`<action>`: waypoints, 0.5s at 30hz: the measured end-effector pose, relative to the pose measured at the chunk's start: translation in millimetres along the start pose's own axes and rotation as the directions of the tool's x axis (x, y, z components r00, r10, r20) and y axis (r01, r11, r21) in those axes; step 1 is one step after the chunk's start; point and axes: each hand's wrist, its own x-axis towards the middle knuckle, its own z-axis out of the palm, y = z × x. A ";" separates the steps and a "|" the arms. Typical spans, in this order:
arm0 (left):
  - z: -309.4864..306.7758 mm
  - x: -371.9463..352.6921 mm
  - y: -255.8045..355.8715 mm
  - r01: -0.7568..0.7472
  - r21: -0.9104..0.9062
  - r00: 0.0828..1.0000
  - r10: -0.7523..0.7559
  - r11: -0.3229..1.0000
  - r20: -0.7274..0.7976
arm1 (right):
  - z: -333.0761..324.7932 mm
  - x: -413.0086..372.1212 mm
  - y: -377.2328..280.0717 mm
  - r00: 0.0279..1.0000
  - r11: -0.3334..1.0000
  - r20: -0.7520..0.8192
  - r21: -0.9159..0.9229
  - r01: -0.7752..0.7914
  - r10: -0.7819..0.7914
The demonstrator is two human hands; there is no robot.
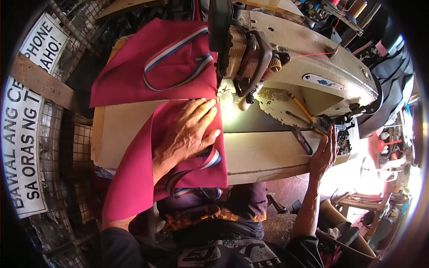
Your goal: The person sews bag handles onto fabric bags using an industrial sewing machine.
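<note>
My left hand (190, 129) lies spread on magenta fabric (129, 178), just in front of the lit needle area of a beige sewing machine (308, 58). The fabric reaches beyond the needle and drapes over my left forearm. A ribbon striped white, blue and dark (167, 53) loops on the far part of the cloth, and another stretch of ribbon (210, 161) shows beside my left wrist. My right hand (325, 154) rests at the right end of the machine table, fingers extended and nearly upright, near small tools. No object shows in its grasp.
A yellow pencil (300, 106) and a dark metal tool (302, 141) lie under the machine arm. A wire grid with a white lettered sign (24, 156) stands at left. Thread spools (357, 8) are at the upper right. A wooden stool-like frame (364, 203) is at lower right.
</note>
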 end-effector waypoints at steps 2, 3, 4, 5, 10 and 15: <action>-0.1 0.5 -0.4 -0.009 0.003 1.000 0.009 1.000 -0.004 | 0.9 -0.5 0.8 1.000 1.000 0.003 -0.011 -0.009 0.009; 0.4 0.5 -0.8 -0.010 0.001 1.000 0.010 1.000 -0.004 | 1.0 -0.2 2.1 1.000 1.000 0.004 -0.019 -0.012 0.012; 0.8 0.5 -0.9 -0.010 -0.003 1.000 0.010 1.000 -0.003 | 1.6 -0.4 3.7 1.000 1.000 0.000 -0.024 -0.010 0.010; 0.6 0.5 -0.9 -0.008 -0.006 1.000 0.008 1.000 0.000 | 3.0 -1.1 5.3 1.000 1.000 -0.003 -0.029 -0.008 0.008; -1.9 1.5 -3.3 -0.013 -0.019 1.000 0.014 1.000 0.008 | 2.1 0.8 -1.3 1.000 0.997 -0.028 0.079 0.016 -0.014; 2.2 1.3 -5.5 -0.018 -0.022 1.000 0.018 1.000 0.000 | 5.3 0.8 1.7 0.997 0.996 -0.056 0.071 0.056 -0.052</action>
